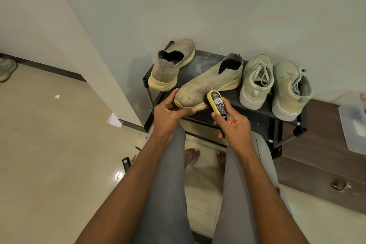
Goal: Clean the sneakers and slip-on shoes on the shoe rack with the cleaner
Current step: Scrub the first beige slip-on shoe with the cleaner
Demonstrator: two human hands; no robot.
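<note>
A home entryway corner is showing here: worn shoes sitting on a low black shoe rack (257,114), glossy tiled floor (49,164), wooden drawer cabinet (316,172) standing beside

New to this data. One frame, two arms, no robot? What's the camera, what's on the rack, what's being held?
There is no robot: a person works with bare hands, and the single picture comes from a wide-angle camera worn on the head, looking forward and down. That is why you see forearms, grey trouser legs and bare feet.

A black shoe rack stands against the wall. On it are a slip-on shoe at the left and two lace-up sneakers at the right.

The left hand holds the toe of a second slip-on shoe. The right hand grips a yellow and black cleaner, its tip against that shoe's toe.
</note>
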